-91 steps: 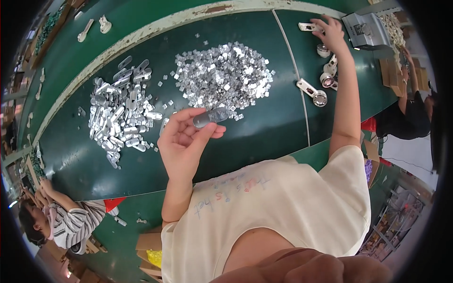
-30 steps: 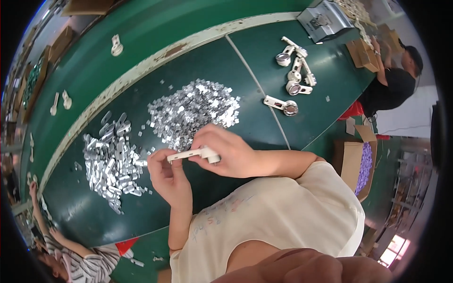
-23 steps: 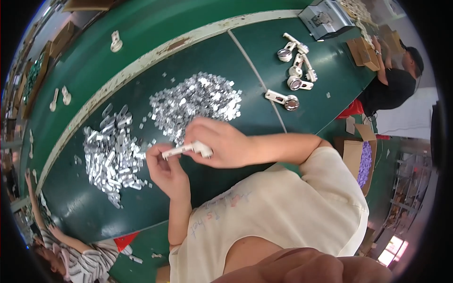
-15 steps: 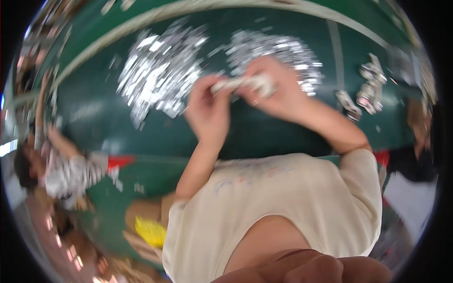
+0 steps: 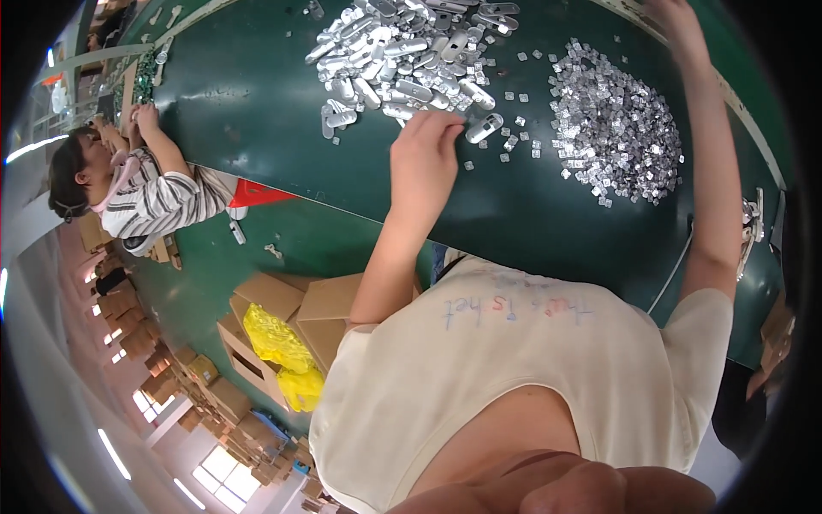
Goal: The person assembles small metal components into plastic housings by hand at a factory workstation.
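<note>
My left hand is at the near edge of a heap of long, rounded silver metal casings. Its thumb and fingertips are drawn together; whether something small is between them is hidden. Just right of the fingertips is one silver casing with a dark opening. My right hand reaches to the far right edge of the table, partly cut off by the picture's rim; its fingers are smeared and I cannot make out what they touch.
On the dark green table a heap of small square clear-silver pieces lies right of the casings, with several strays between. White assembled parts lie far right. A co-worker sits left; cardboard boxes and yellow plastic stand behind.
My hands, together before on a white piece, have parted. The left went to the casings, the right to the far right edge. The white piece no longer shows, and the view has turned.
</note>
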`<state>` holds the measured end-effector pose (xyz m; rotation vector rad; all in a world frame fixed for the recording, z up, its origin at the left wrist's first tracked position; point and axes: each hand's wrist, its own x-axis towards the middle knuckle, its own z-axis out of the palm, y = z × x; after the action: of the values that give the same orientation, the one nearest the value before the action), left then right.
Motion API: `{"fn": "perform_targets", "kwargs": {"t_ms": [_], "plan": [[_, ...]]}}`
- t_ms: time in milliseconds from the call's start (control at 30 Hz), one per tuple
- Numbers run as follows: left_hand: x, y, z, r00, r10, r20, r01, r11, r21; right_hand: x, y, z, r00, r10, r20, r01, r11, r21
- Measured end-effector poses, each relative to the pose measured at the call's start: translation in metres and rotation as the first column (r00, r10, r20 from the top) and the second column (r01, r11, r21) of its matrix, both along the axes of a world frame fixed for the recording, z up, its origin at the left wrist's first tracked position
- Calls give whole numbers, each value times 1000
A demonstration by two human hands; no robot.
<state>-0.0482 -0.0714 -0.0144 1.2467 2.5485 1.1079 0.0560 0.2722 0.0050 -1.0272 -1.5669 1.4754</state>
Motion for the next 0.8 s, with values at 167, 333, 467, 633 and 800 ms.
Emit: {"fn": "perform_targets", "kwargs": {"t_ms": [167, 333, 467, 633, 800], "plan": [[7, 18, -11, 1000, -30, 1, 30, 997, -67, -13, -119, -14, 575, 626, 527, -818, 460, 346], [6, 34, -6, 990, -115, 81, 130, 969, -210, -12, -145, -34, 608, 450, 654, -790, 428, 440], [9, 35, 0, 978, -131, 160, 147, 985, -92, -7, -146, -31, 570, 462, 680, -820, 372, 436], [12, 28, 30, 531, -290, 796, -56, 926, 374, 30, -155, 7, 720, 673, 169, -686, 727, 22], [28, 36, 49, 481, -389, 786, -66, 878, 475, 66, -165, 39, 820, 569, -62, -569, 822, 16]]}}
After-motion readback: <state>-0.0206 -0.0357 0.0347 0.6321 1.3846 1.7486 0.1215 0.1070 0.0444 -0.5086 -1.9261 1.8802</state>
